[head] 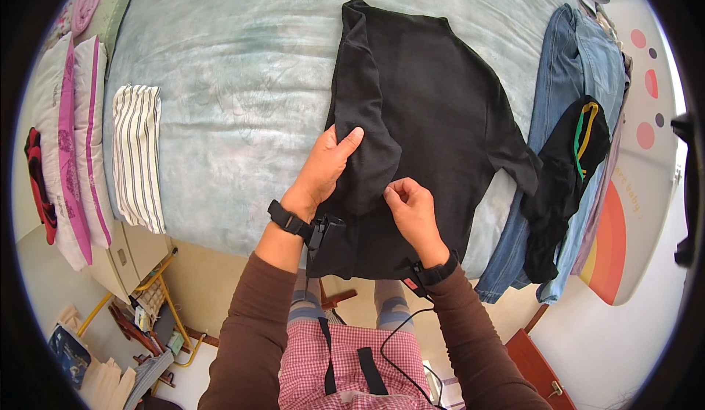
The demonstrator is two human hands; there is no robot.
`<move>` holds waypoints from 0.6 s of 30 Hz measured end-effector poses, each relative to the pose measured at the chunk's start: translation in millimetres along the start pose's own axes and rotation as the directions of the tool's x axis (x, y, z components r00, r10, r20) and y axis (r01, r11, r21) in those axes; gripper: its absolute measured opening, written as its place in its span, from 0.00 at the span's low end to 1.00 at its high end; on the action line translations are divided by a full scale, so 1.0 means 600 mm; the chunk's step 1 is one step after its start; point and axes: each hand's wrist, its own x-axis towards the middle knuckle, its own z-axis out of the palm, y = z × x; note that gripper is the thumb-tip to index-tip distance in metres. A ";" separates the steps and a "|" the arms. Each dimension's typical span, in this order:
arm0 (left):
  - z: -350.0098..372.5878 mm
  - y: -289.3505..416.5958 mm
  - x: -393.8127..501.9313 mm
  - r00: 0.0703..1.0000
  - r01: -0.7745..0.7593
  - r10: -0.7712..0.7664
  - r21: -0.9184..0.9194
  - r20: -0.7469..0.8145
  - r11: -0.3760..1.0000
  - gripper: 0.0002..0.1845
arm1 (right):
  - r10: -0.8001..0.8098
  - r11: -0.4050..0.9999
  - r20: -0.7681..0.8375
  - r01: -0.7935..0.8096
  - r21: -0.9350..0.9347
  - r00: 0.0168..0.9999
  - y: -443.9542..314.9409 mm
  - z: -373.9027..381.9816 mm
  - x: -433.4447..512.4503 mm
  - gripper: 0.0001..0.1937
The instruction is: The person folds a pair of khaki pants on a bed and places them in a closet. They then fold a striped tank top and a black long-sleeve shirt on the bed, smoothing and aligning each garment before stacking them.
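Note:
A black long-sleeved top [435,96] lies spread over the near edge of the bed, its neck end away from me. The left sleeve is folded inward along the body of the garment. My left hand [327,162] grips that folded sleeve, thumb on top and fingers underneath. My right hand [410,203] pinches the sleeve's lower edge between thumb and forefinger. The other sleeve stretches out to the right, its end near a dark garment. Black straps with small devices sit on both wrists.
A folded striped cloth [137,156] lies on the bedsheet [237,107] at left, beside white-and-purple bedding [82,145]. On the right are blue jeans [556,79] and a black garment with coloured trim [567,189]. A patterned bed panel [641,206] stands beyond them. A cable hangs by my right arm.

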 end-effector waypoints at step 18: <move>0.006 -0.008 -0.021 1.000 0.028 -0.027 0.096 -0.011 0.995 0.23 | 0.128 0.972 0.103 -0.105 -0.208 0.986 -0.004 -0.010 -0.023 0.18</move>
